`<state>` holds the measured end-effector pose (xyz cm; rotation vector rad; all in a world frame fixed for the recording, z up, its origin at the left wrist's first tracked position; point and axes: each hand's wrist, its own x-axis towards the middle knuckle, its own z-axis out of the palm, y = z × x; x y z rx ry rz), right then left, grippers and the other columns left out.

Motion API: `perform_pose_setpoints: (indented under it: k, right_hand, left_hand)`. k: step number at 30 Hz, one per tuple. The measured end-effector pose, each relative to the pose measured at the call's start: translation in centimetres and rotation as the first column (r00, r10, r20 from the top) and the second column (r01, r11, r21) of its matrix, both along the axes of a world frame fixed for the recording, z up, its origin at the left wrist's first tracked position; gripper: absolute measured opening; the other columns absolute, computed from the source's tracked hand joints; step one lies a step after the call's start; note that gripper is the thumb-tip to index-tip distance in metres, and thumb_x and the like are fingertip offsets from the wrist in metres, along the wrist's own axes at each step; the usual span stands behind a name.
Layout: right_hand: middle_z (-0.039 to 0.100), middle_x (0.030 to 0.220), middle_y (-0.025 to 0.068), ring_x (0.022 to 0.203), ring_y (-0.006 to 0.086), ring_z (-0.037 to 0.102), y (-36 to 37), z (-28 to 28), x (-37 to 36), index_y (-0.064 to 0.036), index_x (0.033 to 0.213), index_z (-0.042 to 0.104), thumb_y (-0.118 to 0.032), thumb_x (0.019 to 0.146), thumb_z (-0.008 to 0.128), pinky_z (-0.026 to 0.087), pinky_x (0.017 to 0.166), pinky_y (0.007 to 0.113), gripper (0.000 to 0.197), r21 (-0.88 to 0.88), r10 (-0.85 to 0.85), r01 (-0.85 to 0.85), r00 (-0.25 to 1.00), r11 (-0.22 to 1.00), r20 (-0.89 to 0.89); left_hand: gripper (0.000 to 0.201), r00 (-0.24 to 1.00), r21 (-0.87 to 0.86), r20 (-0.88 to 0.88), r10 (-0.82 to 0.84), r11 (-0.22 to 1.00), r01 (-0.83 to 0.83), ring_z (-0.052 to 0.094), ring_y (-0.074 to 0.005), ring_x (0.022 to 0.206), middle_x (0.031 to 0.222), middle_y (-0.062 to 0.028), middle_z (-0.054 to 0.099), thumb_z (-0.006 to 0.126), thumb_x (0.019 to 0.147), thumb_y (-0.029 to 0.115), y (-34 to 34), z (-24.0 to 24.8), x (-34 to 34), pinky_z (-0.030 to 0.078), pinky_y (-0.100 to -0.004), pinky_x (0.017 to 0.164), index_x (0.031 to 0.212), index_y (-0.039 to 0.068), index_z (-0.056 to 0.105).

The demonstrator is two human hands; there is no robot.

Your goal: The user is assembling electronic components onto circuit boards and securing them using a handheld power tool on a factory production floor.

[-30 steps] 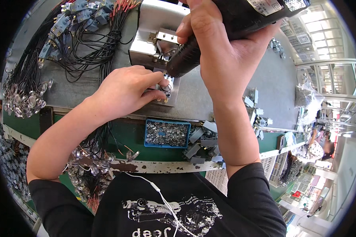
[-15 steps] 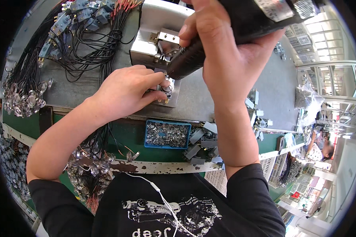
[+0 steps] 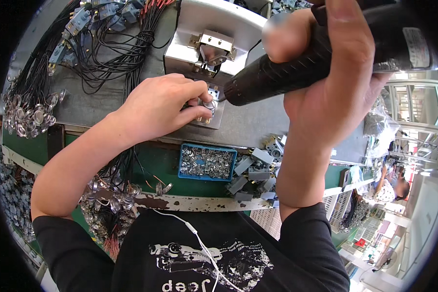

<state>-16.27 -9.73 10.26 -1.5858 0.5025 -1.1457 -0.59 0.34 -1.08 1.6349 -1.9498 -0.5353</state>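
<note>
My right hand (image 3: pixel 321 114) is wrapped round a black power screwdriver (image 3: pixel 272 80), which slants down to the left. Its bit reaches toward a small metal-and-grey switch-like part (image 3: pixel 212 92) on a plate at the front of a metal fixture (image 3: pixel 215 47). Whether the bit touches that part cannot be made out. My left hand (image 3: pixel 163 104) pinches the part from the left with thumb and forefinger, covering some of it. Brass-coloured tabs show at its near end.
A blue tray (image 3: pixel 207 178) of small metal pieces lies nearest me, beside a heap of grey switch housings (image 3: pixel 253 173). Bundled black wires (image 3: pixel 131 68) with grey switches and round metal caps (image 3: pixel 31 117) spread over the left side. Another person (image 3: pixel 389 187) sits far right.
My right hand and the screwdriver have moved right, drawing back from over the part and uncovering more of the fixture. My left hand keeps its pinch in nearly the same place.
</note>
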Motion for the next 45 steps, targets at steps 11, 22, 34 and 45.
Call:
perform_pose_setpoints:
  k: [11,22,34,45]
  right_hand:
    - [0.068,0.080,0.0097,0.066,0.0151,0.065,0.2,-0.3,0.2,0.0073,0.110,0.063,-0.005,0.093,0.070,0.053,0.061,0.029,0.022,-0.121,0.140,-0.133,0.989,0.984,0.055]
    - [0.067,0.080,0.0115,0.067,0.0172,0.065,-0.9,-0.3,-0.4,0.0088,0.114,0.061,-0.010,0.097,0.065,0.053,0.063,0.031,0.026,-0.245,0.278,-0.252,0.958,0.936,0.074]
    - [0.065,0.079,0.0134,0.067,0.0194,0.064,-2.4,-0.5,-1.5,0.0104,0.119,0.059,-0.016,0.102,0.061,0.054,0.065,0.033,0.031,-0.372,0.400,-0.344,0.913,0.862,0.081]
    - [0.057,0.067,0.0085,0.057,0.0179,0.056,0.3,-0.1,-1.2,0.0100,0.108,0.062,-0.025,0.102,0.058,0.048,0.058,0.033,0.035,-0.373,0.034,-0.038,0.999,0.927,-0.018]
  left_hand:
    - [0.026,0.990,-0.131,0.138,-0.015,0.991,0.033,0.067,-0.0289,0.088,0.084,-0.0057,0.069,0.064,0.099,0.035,-0.1,0.3,-0.2,0.055,-0.0443,0.071,0.094,0.010,0.066]
    - [0.029,0.987,-0.110,0.158,-0.023,0.993,0.040,0.068,-0.0300,0.086,0.082,-0.0071,0.068,0.062,0.101,0.036,-0.1,0.3,0.0,0.055,-0.0451,0.071,0.092,0.009,0.066]
    - [0.029,0.987,-0.084,0.157,-0.021,0.996,0.035,0.067,-0.0303,0.085,0.081,-0.0075,0.068,0.060,0.102,0.036,-0.1,0.6,-0.2,0.055,-0.0451,0.072,0.094,0.009,0.067]
    - [0.028,0.990,-0.111,0.141,-0.020,0.993,0.036,0.067,-0.0300,0.084,0.079,-0.0067,0.068,0.060,0.102,0.036,-0.1,0.2,0.0,0.055,-0.0452,0.071,0.094,0.010,0.068]
